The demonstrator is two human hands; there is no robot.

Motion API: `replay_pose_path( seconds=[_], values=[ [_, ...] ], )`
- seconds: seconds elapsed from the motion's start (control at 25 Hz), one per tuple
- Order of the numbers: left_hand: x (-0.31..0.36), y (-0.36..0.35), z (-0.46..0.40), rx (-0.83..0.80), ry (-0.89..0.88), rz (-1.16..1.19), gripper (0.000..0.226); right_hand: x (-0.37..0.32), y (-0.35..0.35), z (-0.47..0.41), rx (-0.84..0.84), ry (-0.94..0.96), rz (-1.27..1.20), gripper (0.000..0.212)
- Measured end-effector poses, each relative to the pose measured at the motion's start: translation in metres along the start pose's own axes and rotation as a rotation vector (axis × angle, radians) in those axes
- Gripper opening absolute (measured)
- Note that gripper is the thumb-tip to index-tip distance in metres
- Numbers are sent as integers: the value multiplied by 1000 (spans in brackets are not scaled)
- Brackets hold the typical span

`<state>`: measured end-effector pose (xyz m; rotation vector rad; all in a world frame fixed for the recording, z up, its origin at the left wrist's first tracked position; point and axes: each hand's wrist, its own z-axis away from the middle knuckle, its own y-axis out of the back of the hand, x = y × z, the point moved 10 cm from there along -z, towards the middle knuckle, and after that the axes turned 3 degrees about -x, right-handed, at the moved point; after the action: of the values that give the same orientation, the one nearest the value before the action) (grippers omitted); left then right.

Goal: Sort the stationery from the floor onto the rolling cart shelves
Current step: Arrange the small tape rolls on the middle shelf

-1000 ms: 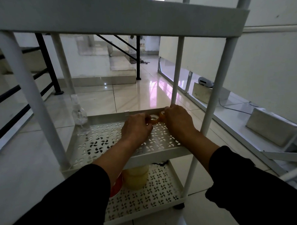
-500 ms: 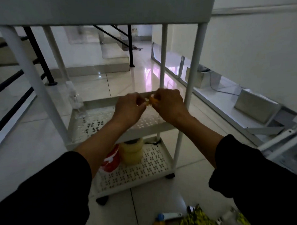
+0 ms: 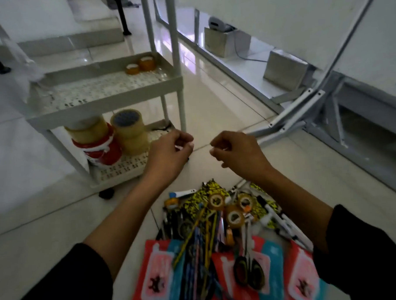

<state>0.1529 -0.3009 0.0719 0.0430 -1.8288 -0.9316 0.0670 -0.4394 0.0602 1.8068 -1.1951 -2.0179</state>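
**Stationery pile on floor, cart beyond, both hands empty**

1. Packets [image 3: 241, 272]: red and blue, flat on the floor at the near edge, part covered by loose items.
2. Scissors [image 3: 248, 270]: dark handles, lying on the middle packet.
3. Pens [image 3: 196, 231]: a loose bundle of thin coloured sticks fanned across the packets and floor; exact kinds too blurred to tell.
4. Small tapes [image 3: 234, 216]: three amber rolls on the pile, close together, among yellow-and-black wrappers.
5. Left hand [image 3: 170, 154]: above the floor between pile and cart, fingers loosely curled, holding nothing.
6. Right hand [image 3: 238, 151]: level with the left and apart from it, fingers loosely curled, nothing in them.
7. Cart [image 3: 104, 106]: white, perforated shelves, left of the hands; one black wheel shows at the near corner.
8. Bottom shelf: large tapes [image 3: 128, 130], tan rolls stacked in two columns; the left column sits on a red-and-white roll [image 3: 97, 149].
9. Middle shelf: two amber rolls [image 3: 141, 65], side by side in the far right corner.
10. Grey boxes [image 3: 284, 71]: on a low ledge along the wall, right and beyond.
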Motion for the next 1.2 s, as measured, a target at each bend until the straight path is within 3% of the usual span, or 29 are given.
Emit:
replay_pose_path(
  seconds=[0.12,0.24,0.4,0.52,0.64,0.76,1.0,1.2],
  values=[
    [-22,-70,30,-153,89,-34,10,80,1,44,-60,-163,81,16],
    [-50,-118,45,-281,168,-122,24,125,-12,71,-134,-199,185,19],
    [-82,-166,57,-411,199,-328,59,153,-45,87,-268,-147,299,30],
    [-95,-183,62,-420,165,-360,73,153,-72,88,-355,-29,387,46],
    [-99,-187,62,-377,108,-407,70,154,-87,85,-370,28,472,54],
    [-99,-186,61,-328,70,-406,61,154,-92,82,-352,61,521,50],
    [-98,-178,66,-326,92,-348,59,158,-90,81,-313,78,442,44],
    [-77,-174,90,-394,110,-298,54,168,-54,82,-123,-31,283,48]
  ],
)
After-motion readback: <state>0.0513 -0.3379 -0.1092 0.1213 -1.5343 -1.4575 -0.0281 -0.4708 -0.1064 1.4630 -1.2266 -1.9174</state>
